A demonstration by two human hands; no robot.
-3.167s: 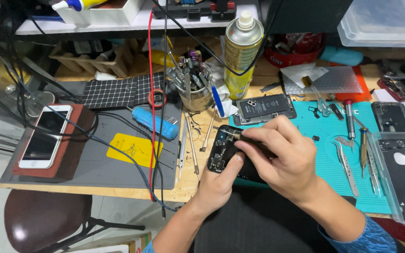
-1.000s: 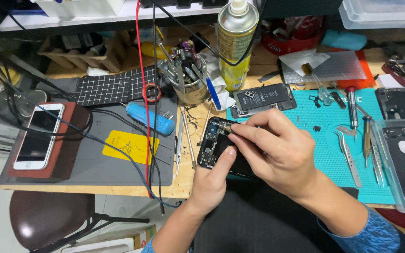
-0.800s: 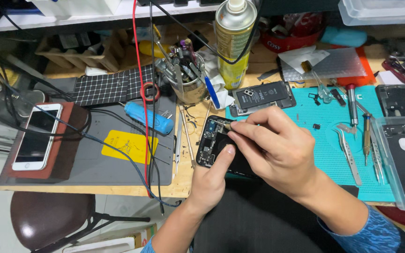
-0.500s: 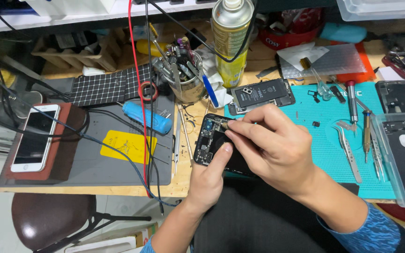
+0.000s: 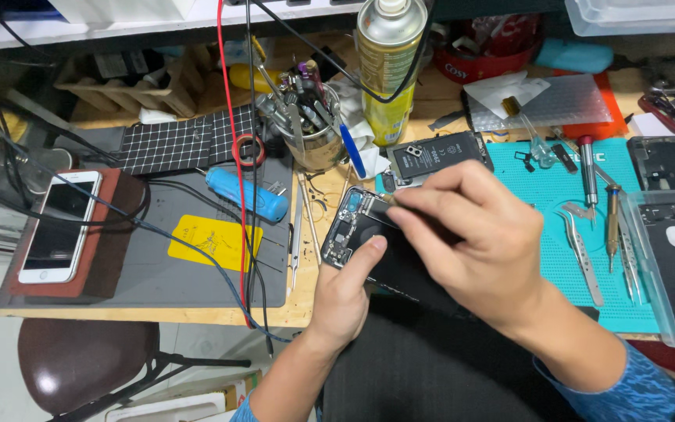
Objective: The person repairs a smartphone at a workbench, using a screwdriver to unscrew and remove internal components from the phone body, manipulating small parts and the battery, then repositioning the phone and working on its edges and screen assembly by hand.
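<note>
My left hand (image 5: 347,291) grips an opened black phone (image 5: 357,228) from below, thumb resting on its bared insides. The phone is held tilted above the bench's front edge. My right hand (image 5: 466,234) pinches a thin tool (image 5: 389,199) whose tip touches the upper part of the phone's interior. Most of the phone's right side is hidden behind my right hand.
A phone battery (image 5: 439,156) lies just behind the phone, beside a spray can (image 5: 388,66) and a cup of tools (image 5: 310,125). A teal mat (image 5: 556,211) carries tweezers and screwdrivers. A white phone (image 5: 60,227) rests on a brown block at left, near a blue tool (image 5: 245,194) and cables.
The view has drifted slightly and both hands with the phone sit a little further left. My right hand's tool stays on the phone's upper interior.
</note>
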